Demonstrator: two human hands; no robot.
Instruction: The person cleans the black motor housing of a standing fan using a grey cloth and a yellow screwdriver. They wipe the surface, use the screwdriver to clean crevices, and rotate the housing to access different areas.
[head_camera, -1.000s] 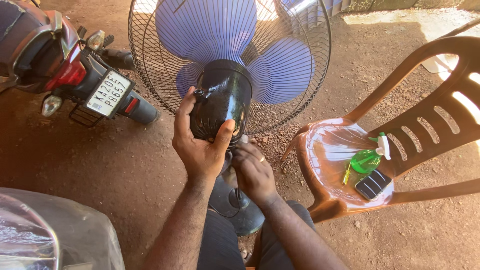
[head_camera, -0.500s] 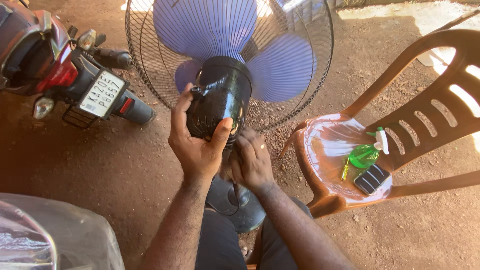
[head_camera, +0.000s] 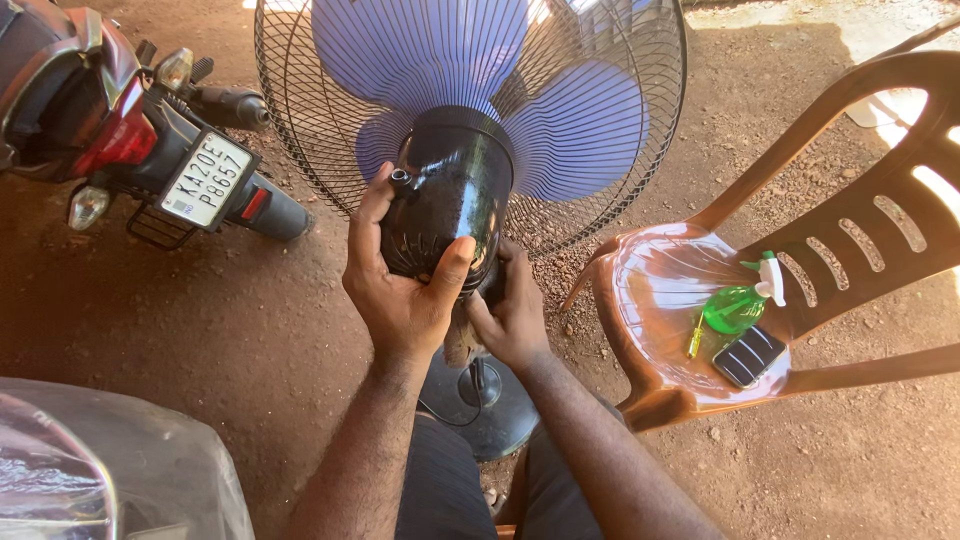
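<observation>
Our left hand is wrapped tight around the black motor case at the back of the fan. The thumb sits on the right side of the case and the fingers curl round the left side, so the heavy fan head is held steady. Our right hand is lower down, under the case, closed around the neck of the fan where the head joins the pole. We cannot see just what those fingers pinch, because the case and the left hand hide it.

The blue blades sit inside the round wire guard, and the guard faces away from us. That is why we see the back of the motor. The round black base rests on the red dirt ground, right between our knees, so the fan stands close and is easy to reach.

To the right is a brown plastic chair. On its seat, near the back edge, lie a green spray bottle and a dark flat thing like a phone, just beside each other and off the dirty ground.

To the top left a motorbike is parked, well apart from our hands. In the bottom left corner there is clear plastic wrap
</observation>
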